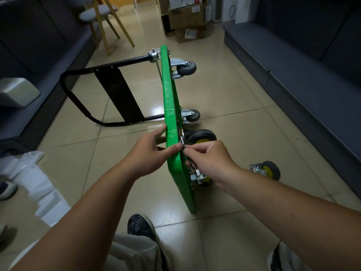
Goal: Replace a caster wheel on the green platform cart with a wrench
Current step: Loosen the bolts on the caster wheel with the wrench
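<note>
Left hand (150, 153) grips green cart (169, 94) — right hand (209, 159) pinches caster plate (182, 136)

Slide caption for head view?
Left hand holds the tipped cart; right hand pinches a metal part at a caster; loose caster nearby.

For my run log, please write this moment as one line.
cart: on its side | left hand: grips cart edge | right hand: pinches metal part by mounted wheel | loose wheel: on floor

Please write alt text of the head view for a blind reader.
A green cart stands on edge; the left hand grips its rim, the right hand pinches a metal part beside a caster. A loose caster lies nearby.
</note>
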